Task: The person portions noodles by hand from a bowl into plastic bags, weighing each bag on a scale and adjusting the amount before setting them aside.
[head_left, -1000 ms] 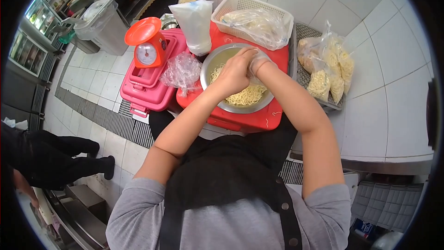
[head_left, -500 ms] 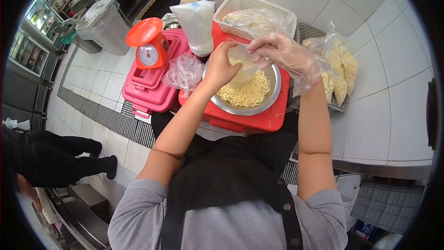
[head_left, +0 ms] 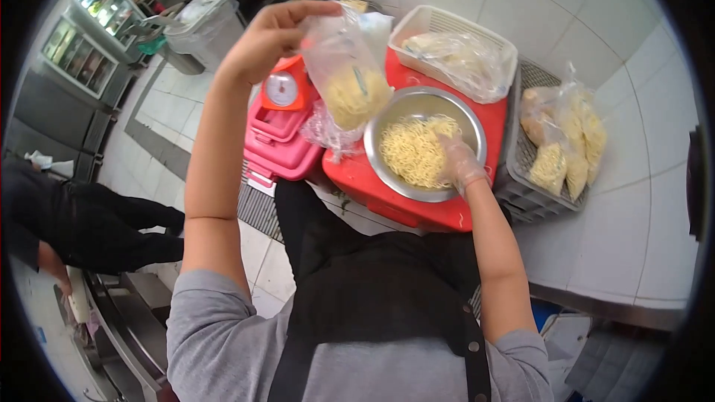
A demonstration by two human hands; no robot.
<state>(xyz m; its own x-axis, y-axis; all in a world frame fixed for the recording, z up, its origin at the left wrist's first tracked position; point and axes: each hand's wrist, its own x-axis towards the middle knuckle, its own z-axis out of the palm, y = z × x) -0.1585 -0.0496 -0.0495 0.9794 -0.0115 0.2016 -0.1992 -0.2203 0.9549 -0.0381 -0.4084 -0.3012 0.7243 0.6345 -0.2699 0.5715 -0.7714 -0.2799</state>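
My left hand [head_left: 272, 39], bare, pinches the top of a clear plastic bag [head_left: 350, 78] and holds it up at the left of the bowl, with noodles in its bottom. In a clear glove, my right hand [head_left: 460, 162] reaches into the metal bowl [head_left: 471, 123], its fingers down in the yellow noodles [head_left: 411, 150] at the right side. Its fingertips are partly hidden there. The bowl rests on a red lid [head_left: 350, 184].
Behind the bowl, a white basket [head_left: 506, 56] holds bagged food. A grey crate [head_left: 532, 205] with filled bags [head_left: 577, 134] stands right. Left are an orange scale [head_left: 283, 89], a pink container [head_left: 287, 152] and a crumpled plastic bag [head_left: 331, 132]. A person [head_left: 97, 216] stands far left.
My left hand has lifted the bag up and left, away from over the bowl. My right hand has left the bag and gone down into the noodles. The view has shifted.
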